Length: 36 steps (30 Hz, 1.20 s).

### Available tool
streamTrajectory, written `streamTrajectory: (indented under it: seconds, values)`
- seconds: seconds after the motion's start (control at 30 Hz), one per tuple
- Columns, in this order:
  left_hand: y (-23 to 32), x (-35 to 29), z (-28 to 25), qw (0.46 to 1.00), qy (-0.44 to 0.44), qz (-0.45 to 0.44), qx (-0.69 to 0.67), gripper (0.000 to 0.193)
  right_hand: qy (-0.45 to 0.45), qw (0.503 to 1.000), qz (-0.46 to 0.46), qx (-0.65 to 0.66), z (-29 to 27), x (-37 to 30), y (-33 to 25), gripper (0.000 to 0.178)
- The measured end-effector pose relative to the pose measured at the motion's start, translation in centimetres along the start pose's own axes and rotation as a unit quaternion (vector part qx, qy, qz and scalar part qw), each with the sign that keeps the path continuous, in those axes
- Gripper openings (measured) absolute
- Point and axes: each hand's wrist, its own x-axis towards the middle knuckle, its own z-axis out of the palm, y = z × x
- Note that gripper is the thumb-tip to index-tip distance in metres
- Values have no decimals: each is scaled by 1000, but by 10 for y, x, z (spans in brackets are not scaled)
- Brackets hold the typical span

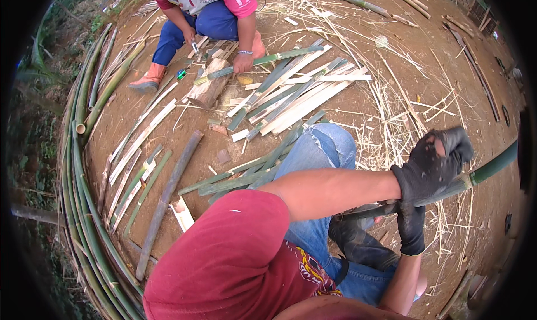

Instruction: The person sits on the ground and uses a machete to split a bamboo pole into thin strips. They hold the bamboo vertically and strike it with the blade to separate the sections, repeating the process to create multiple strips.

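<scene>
A green bamboo pole point(488, 170) runs across my right side and passes beneath my wrists. My left hand point(437, 156), in a worn black glove, reaches over it with curled fingers; what they close on is hidden. Below, my right hand point(412, 230), in a black glove too, is closed around the bamboo, partly covered by my left wrist. Loose pale shavings point(386, 135) lie on the ground around the pole.
Across from me a person point(215, 18) squats, holding a bamboo strip point(268, 59) over a wooden block point(210, 88). Split strips point(313, 99) are piled in front of me. Long bamboo poles point(84, 208) line the left edge. A dark bamboo length point(170, 200) lies nearby.
</scene>
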Motion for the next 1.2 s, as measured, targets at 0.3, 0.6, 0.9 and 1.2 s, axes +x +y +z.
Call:
streamTrajectory:
  seconds: [0.3,0.6,0.9,1.2]
  values:
    - [-8,6,0,913,-123,-228,-315,40,-94,987,95,87,2,5,-36,27]
    - [19,-9,2,879,-279,-317,-222,88,-25,993,-21,-114,-13,5,24,30]
    - [26,-15,3,884,-251,-327,-218,78,-54,980,-65,-182,-18,-1,33,41]
    - [-2,-15,11,912,-156,-198,-324,17,-80,983,-97,-137,-7,3,3,25]
